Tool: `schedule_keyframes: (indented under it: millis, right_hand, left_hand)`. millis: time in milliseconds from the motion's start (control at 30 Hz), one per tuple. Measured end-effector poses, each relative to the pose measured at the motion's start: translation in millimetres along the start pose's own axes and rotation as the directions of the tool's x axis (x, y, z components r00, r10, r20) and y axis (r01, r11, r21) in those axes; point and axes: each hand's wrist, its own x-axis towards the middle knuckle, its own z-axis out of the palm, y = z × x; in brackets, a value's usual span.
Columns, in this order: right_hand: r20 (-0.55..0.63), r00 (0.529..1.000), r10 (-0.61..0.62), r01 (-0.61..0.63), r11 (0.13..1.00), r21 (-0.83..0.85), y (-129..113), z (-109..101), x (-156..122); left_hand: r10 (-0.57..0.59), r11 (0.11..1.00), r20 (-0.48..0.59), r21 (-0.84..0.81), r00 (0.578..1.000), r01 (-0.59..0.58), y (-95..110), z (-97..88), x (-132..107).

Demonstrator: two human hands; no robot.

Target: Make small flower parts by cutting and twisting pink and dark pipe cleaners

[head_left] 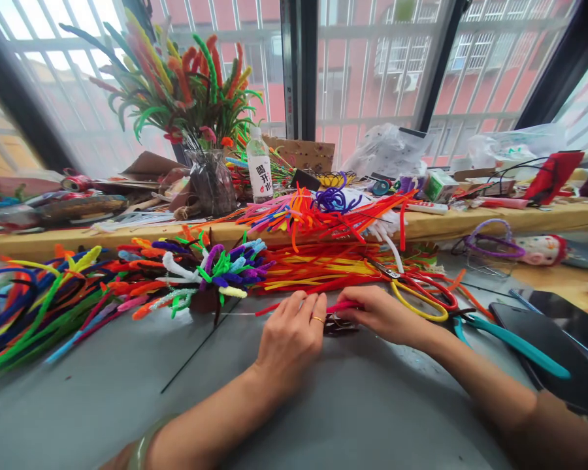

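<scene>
Over the grey tabletop [215,405], my left hand [291,336] is closed on a red pipe cleaner [266,310], whose end sticks out to the left. My right hand [377,314] pinches a pinkish-red fuzzy length [343,305] just right of it; whether the two are one stem, I cannot tell. Dark brown pieces [343,326] lie under the gap between my hands. Behind them stretches a pile of red and yellow pipe cleaners [313,267]. Scissors [421,294] with red and yellow handles lie beyond my right hand, and teal-handled pliers [517,346] rest by my right forearm.
Bundled coloured pipe cleaners [220,267] stand at the centre left, with more bundles [29,307] further left. A thin dark rod [191,362] lies on the table. Phones [543,352] are at the right. The raised ledge [445,225] carries a bottle [259,166] and a vase [210,186].
</scene>
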Motion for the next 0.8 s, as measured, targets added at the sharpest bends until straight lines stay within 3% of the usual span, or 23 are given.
schedule_keyframes:
  millis: [133, 367, 467, 567, 700, 800]
  right_hand:
    - [0.032, 0.996, 0.079, -0.084, 0.973, 0.214, 1.3, -8.9, -2.1]
    - [0.014, 0.984, 0.177, -0.173, 0.938, 0.3, 25.6, -32.6, -6.9]
    - [0.007, 0.983, 0.182, -0.179, 0.956, 0.234, 35.5, -37.3, -8.9]
    - [-0.015, 0.981, 0.193, -0.186, 0.964, 0.188, 37.6, -36.1, -9.9]
    - [-0.085, 0.966, 0.244, -0.225, 0.956, 0.188, 33.2, -30.4, -9.2]
    - [-0.058, 0.954, 0.294, -0.269, 0.925, 0.267, 31.0, -25.5, -8.1]
  left_hand:
    - [-0.176, 0.955, 0.284, -0.181, 0.942, 0.233, -1.9, -0.9, 2.3]
    - [-0.304, 0.843, 0.477, -0.269, 0.825, 0.466, -5.4, -2.2, 8.6]
    - [-0.35, 0.826, 0.488, -0.243, 0.8, 0.509, -8.7, -1.9, 8.8]
    - [-0.397, 0.82, 0.427, -0.234, 0.813, 0.523, -15.3, 0.8, 9.5]
    - [-0.403, 0.738, 0.415, -0.379, 0.815, 0.558, -25.0, 10.3, 9.8]
    - [-0.414, 0.659, 0.429, -0.467, 0.803, 0.589, -28.0, 15.8, 9.3]
